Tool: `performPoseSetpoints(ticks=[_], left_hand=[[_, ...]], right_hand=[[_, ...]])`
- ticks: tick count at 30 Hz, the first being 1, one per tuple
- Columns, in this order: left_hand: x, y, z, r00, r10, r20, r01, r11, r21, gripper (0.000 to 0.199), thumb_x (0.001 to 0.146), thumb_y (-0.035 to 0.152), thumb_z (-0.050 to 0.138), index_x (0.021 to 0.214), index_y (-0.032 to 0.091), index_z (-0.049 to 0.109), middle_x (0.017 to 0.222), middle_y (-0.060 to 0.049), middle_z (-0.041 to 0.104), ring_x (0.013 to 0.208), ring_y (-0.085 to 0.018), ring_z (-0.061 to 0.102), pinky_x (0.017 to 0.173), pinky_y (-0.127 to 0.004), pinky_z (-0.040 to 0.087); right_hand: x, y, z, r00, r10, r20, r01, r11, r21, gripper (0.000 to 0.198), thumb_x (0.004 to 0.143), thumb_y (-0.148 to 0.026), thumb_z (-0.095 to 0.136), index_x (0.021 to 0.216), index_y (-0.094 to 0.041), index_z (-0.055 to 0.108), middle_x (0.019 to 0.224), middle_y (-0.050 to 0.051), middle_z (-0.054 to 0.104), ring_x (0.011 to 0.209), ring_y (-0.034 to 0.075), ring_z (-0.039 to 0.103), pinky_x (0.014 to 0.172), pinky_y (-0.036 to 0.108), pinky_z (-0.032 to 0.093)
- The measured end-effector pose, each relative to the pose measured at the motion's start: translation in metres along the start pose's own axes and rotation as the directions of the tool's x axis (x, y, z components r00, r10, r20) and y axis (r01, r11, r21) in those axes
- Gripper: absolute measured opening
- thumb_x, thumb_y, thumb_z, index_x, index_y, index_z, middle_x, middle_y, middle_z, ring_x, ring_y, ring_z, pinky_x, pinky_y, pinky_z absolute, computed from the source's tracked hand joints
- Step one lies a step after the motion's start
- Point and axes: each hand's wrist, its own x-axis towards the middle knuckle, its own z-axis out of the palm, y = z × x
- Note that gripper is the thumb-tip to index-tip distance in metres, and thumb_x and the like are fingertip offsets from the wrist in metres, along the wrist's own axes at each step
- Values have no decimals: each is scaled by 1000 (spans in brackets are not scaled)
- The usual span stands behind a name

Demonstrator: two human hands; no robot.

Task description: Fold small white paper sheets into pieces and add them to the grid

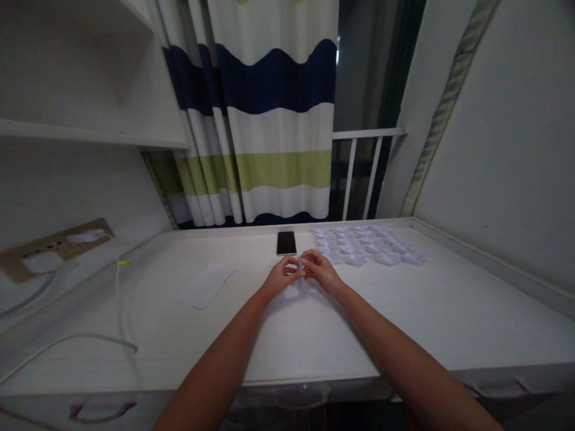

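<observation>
Both hands meet over the middle of the white desk, pinching one small piece of folded white paper between them. My left hand grips its left side with thumb and fingers. From the right, my right hand holds the same piece, fingers curled. The fingers hide much of the paper, so its exact shape cannot be made out. Just beyond the hands lies a dark-screened phone. Rows of several folded white paper pieces cover the desk's back right. White paper sheets lie flat to the left.
A white cable runs across the desk's left side, below a wall socket panel with plugs in it. A striped curtain hangs behind the desk. A shelf juts out at upper left; drawer handles line the front.
</observation>
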Motion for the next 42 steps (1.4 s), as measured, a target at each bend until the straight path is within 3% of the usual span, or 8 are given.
performPoseSetpoints(ticks=[9,15,22,29,33,37,42], left_hand=[[-2,9,0,996,-75,37,79,989,-126,29,61,36,62,76,17,46,84,-1,52,69,-13,57,60,-26,45],[-1,9,-3,994,-100,-47,93,985,-146,20,65,30,53,79,18,46,80,0,50,71,-13,53,59,-25,44],[3,4,-6,972,13,-236,-8,1000,20,28,57,9,48,84,18,47,70,3,50,68,-12,50,63,-23,40],[4,0,-9,969,62,-238,-47,996,71,29,61,15,57,89,15,53,89,-5,60,82,-17,55,74,-29,42],[4,-1,-9,959,-32,-280,42,999,30,27,60,17,60,87,13,58,88,-7,64,81,-19,57,73,-30,44],[4,-1,-9,941,-141,-308,123,989,-77,28,57,24,64,82,11,61,85,-8,66,77,-21,59,69,-31,45],[4,-1,-8,947,-269,-179,209,933,-294,34,52,25,67,81,10,63,77,-8,67,67,-19,59,62,-29,45]], right_hand=[[0,-1,-3,1000,8,-13,-8,1000,-16,25,62,-37,63,76,-19,52,59,-5,53,50,6,49,46,18,39],[3,-1,-5,995,-12,-103,9,1000,-28,21,64,-36,58,77,-20,57,68,-2,55,56,8,50,47,19,40],[7,3,-6,982,-89,-168,64,987,-147,18,61,-32,54,71,-18,59,65,-2,54,54,8,47,45,20,40],[8,5,-6,982,-115,-151,81,974,-211,22,57,-34,60,72,-18,58,67,-2,54,54,8,48,44,20,41],[9,7,-5,981,-94,-169,62,980,-187,33,49,-30,68,78,-19,56,62,-4,52,48,7,46,44,21,39],[10,8,-7,984,-71,-163,45,986,-159,27,48,-31,68,70,-18,58,61,-2,56,54,10,50,50,23,39],[10,9,-10,978,-106,-180,74,982,-176,23,50,-30,67,68,-17,60,63,0,60,59,13,52,57,26,40]])
